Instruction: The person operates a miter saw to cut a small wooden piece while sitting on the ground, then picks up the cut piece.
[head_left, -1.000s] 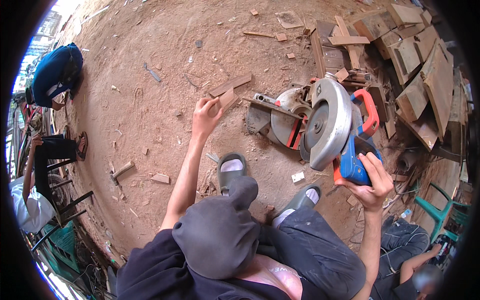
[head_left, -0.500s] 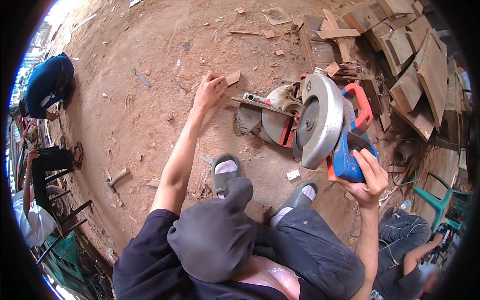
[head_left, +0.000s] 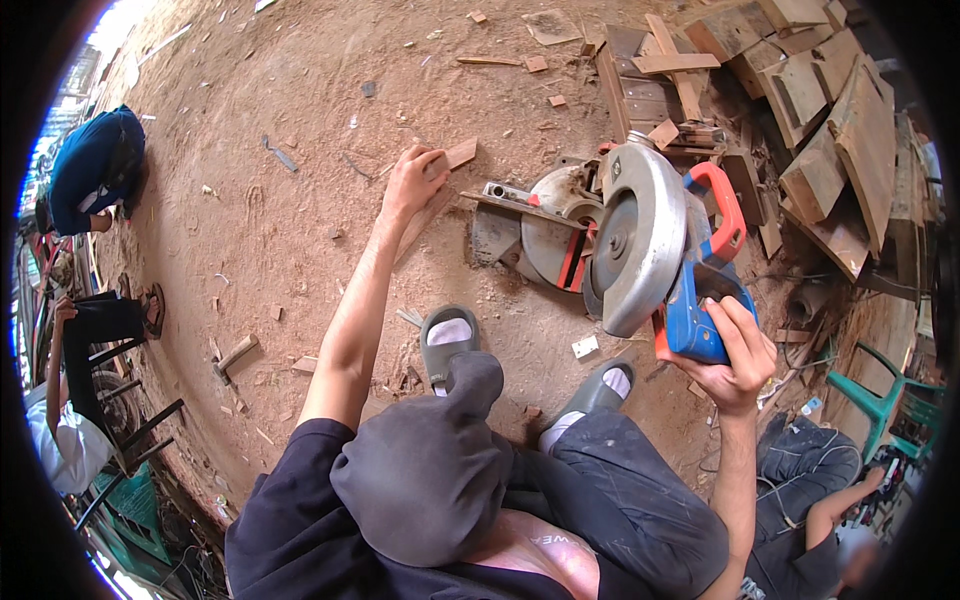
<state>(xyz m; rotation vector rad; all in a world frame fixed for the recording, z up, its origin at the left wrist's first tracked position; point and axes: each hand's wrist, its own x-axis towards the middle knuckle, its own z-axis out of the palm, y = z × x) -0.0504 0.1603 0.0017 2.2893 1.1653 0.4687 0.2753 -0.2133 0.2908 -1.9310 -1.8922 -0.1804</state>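
My left hand [head_left: 413, 182] is closed around a wooden strip [head_left: 461, 154], held low over the dirt ground. One end of the strip sticks out past my fingers, and the rest runs back beside my wrist. To the right of that hand stands a miter saw [head_left: 637, 240] with a grey blade guard, blue motor housing and red handle. My right hand [head_left: 738, 358] grips the rear of the blue housing, thumb on top. The strip lies apart from the saw's metal fence [head_left: 530, 208].
Boards and blocks [head_left: 815, 130] are piled at the far right. A hammer [head_left: 236, 357] lies on the ground at left, among wood scraps. My sandalled feet [head_left: 450, 340] are close to the saw. Other people [head_left: 95, 170] sit or crouch at both sides, near a green chair [head_left: 880, 400].
My left hand has shifted slightly left, and more of the wooden strip shows beside my wrist. The right hand and the saw have stayed put.
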